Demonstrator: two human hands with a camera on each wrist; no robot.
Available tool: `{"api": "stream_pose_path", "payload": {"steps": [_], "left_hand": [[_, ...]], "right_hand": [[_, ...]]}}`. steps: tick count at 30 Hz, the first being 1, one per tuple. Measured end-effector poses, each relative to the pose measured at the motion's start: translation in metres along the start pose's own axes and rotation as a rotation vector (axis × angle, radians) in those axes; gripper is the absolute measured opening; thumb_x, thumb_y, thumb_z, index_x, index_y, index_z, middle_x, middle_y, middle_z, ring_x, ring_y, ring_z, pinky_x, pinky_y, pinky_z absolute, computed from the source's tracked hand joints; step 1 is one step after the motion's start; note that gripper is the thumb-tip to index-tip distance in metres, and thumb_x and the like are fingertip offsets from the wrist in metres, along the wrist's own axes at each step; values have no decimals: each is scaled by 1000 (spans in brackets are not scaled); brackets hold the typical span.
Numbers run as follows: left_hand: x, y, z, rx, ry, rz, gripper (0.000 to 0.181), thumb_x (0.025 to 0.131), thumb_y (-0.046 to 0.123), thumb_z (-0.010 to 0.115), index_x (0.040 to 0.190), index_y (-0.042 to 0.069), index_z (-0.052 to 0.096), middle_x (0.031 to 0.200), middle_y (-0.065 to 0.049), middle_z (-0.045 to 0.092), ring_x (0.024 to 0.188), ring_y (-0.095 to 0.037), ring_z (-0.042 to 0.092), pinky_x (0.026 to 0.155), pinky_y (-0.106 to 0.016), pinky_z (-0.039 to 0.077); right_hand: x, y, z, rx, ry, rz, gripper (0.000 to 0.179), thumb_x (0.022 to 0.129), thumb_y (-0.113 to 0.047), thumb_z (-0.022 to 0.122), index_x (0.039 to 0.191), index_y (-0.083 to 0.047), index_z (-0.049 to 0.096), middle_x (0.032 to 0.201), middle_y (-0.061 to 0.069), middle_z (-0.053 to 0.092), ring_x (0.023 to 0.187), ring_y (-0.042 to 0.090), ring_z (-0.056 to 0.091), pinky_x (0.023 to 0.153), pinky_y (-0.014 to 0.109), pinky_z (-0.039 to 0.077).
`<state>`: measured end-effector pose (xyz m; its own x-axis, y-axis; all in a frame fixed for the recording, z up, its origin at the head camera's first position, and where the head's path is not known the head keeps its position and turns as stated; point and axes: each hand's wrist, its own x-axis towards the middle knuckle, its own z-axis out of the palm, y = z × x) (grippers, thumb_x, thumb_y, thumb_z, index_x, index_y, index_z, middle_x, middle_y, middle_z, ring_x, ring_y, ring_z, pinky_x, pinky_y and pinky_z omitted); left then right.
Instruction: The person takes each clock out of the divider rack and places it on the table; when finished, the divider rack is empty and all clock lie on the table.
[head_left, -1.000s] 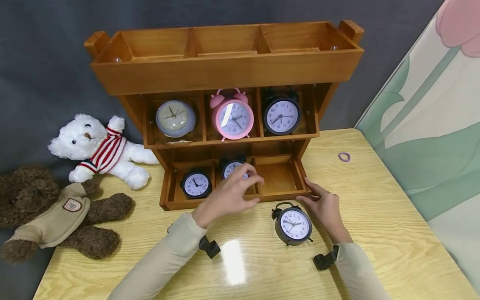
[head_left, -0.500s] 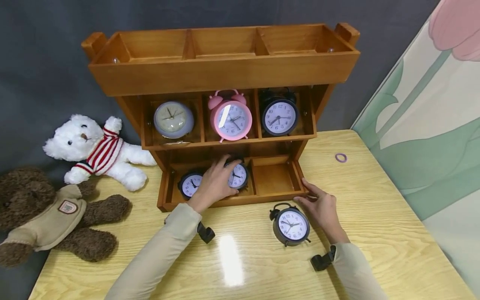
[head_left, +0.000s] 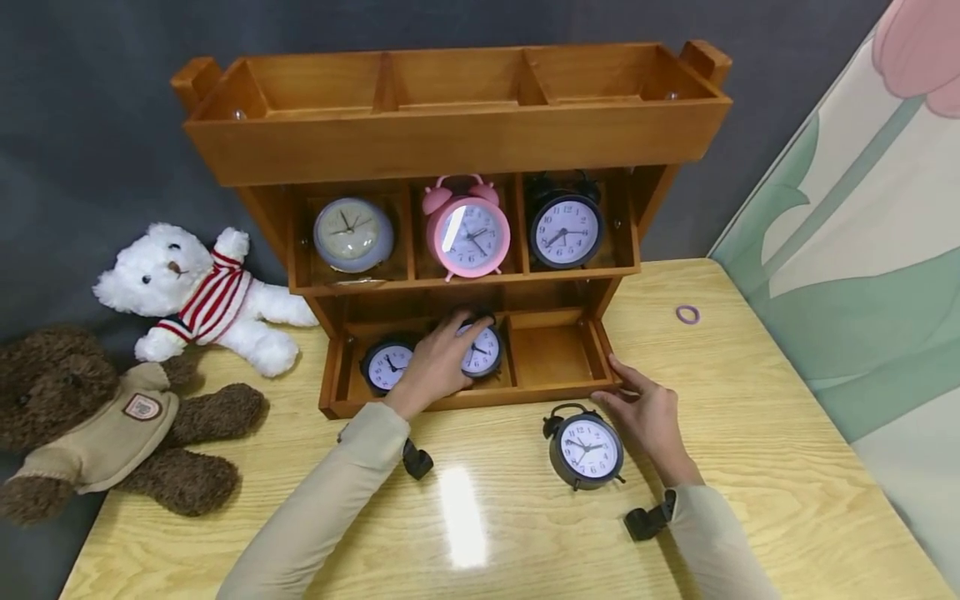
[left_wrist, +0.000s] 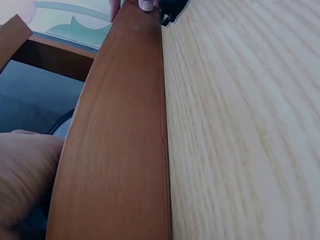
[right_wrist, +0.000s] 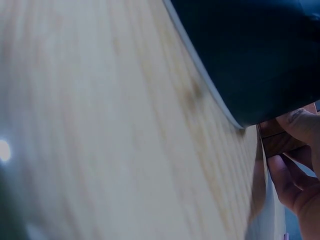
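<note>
In the head view, my left hand (head_left: 433, 364) grips a black alarm clock (head_left: 483, 352) in the middle compartment of the bottom tier; the fingers cover its left side. The left wrist view has that hand (left_wrist: 25, 175) behind the rack's front board (left_wrist: 120, 125), a bit of the clock's dark rim showing. At the bottom tier's right front corner, my right hand (head_left: 651, 412) pinches the wooden display rack (head_left: 558, 390) between thumb and fingers. Just left of this hand, a black twin-bell alarm clock (head_left: 591, 450) stands on the table, its dark side (right_wrist: 250, 55) large in the right wrist view.
A smaller black clock (head_left: 388, 367) sits in the bottom left compartment. Above are a grey-blue clock (head_left: 352, 235), a pink alarm clock (head_left: 468, 237) and another black one (head_left: 567, 232). Two teddy bears, white (head_left: 165, 275) and brown (head_left: 187, 483), lie left; a purple ring (head_left: 687, 314) lies right.
My left hand, hovering in front of the middle bottom clock a second ago, has moved down and left onto it and now grips it. The right hand has stayed at the rack's corner.
</note>
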<state>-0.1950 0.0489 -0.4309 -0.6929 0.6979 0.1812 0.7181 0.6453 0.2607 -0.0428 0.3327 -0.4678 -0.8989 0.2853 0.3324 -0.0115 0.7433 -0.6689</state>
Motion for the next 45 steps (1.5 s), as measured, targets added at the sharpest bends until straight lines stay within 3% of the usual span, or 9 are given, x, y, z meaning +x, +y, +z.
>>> {"api": "stream_pose_path", "payload": {"steps": [17,24,28,31,39,45], "left_hand": [[-1,-1,-1,22,15,24,101,62,22,92,148,22,39,142,-12,42,131,-32,45,84,-52,55],[2,3,-6,26,-20,28,100,65,20,90,149,23,37,148,-12,40,131,-31,46,87,-50,54],[3,6,-12,21,1,41,99,65,20,90,149,23,38,149,-12,40,128,-30,49,86,-46,55],[2,8,-19,-14,8,36,100,64,20,90,149,24,38,149,-12,39,129,-30,49,88,-45,54],[-7,19,-37,-217,-20,-39,101,63,22,91,149,27,39,151,-12,37,132,-34,44,99,-47,49],[-13,38,-47,-242,-2,40,99,61,24,92,147,23,42,141,-8,44,125,-25,48,94,-39,52]], "right_hand": [[2,1,2,9,5,-14,61,72,-2,82,129,1,59,116,31,62,90,45,68,66,34,57],[-3,1,1,1,14,11,61,72,-1,82,128,-1,60,107,33,65,84,45,69,64,36,57],[-2,-1,1,-7,23,-8,60,71,-1,83,127,0,61,103,34,66,82,45,69,63,37,57],[0,-2,2,-7,31,-32,60,71,0,83,127,1,62,104,34,66,81,46,69,63,37,57],[4,-2,7,-3,7,-50,62,71,-2,83,128,-1,61,111,32,64,82,44,70,62,34,56],[0,0,4,-2,34,-57,62,69,1,84,127,0,61,108,33,65,83,46,69,62,30,55]]}}
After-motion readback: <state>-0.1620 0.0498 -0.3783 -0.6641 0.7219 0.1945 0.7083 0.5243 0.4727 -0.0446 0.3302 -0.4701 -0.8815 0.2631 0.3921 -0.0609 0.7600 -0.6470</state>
